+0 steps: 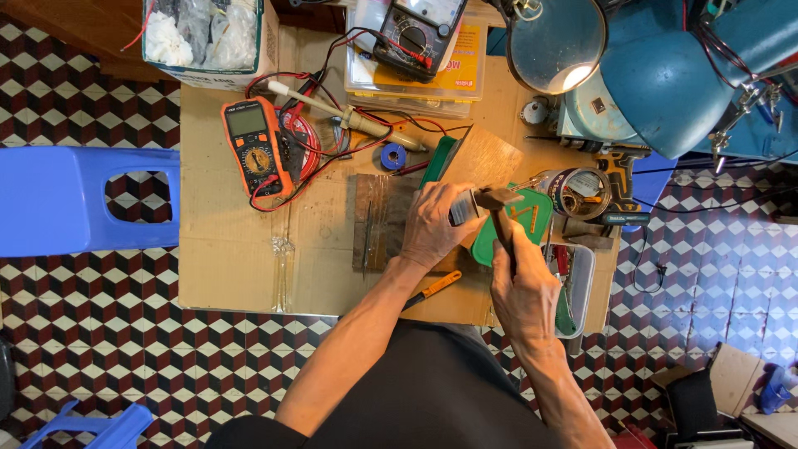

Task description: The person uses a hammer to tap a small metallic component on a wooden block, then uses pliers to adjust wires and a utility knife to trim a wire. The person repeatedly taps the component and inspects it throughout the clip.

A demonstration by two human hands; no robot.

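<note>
At six o'clock from the centre of the view, both forearms reach up from the person's lap toward the low cardboard-covered tabletop (233, 266). The right hand (522, 291) is closed around the dark handle of a small hammer (499, 204), whose head sits just beside the fingertips of the other hand. The left hand (431, 226) is curled over a small grey metal part (462, 208), pinning it against a worn wooden block (378, 220); the part lies at the centre of the view, at about eleven o'clock from the right hand.

The part looks stiff, hard and light, probably smooth enough to skid, so a pinch on its sides with the fingers kept off the struck end seems the safest hold. The hammer looks head-heavy and is best gripped low on the handle.

An orange-handled tool (434, 287) lies under the left wrist. At three o'clock of the hands a clear plastic tray (582, 291) holds more tools, with a green lid (536, 220) partly under the hammer. Further off, at ten o'clock, rests an orange multimeter (256, 145) amid red and black leads, near a soldering iron (349, 115). At twelve o'clock stands a black analogue meter (416, 33), and at one o'clock a round magnifier lamp (555, 41).
</note>
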